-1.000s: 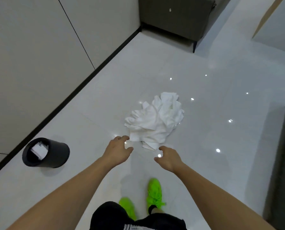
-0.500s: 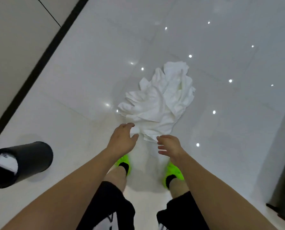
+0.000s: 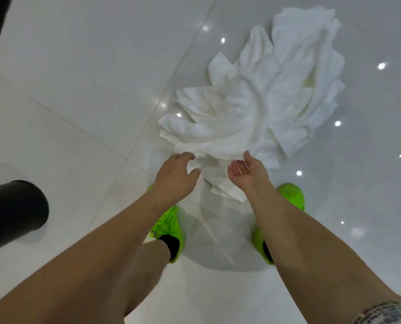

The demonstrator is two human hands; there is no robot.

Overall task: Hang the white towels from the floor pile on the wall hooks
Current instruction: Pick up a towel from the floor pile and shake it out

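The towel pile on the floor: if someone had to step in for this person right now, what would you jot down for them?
Left hand: open, fingers spread at the near edge of the towel pile, nothing gripped.
Right hand: open, palm up, thumb touching the nearest towel's edge, not closed on it.
Towels: all heaped on the white tile floor, just ahead of the green shoes. A black bin stands to the left.
Done: reached the pile.
Left: pick up a towel and hang it; no hooks are in view, so find them. Repeat for the rest.
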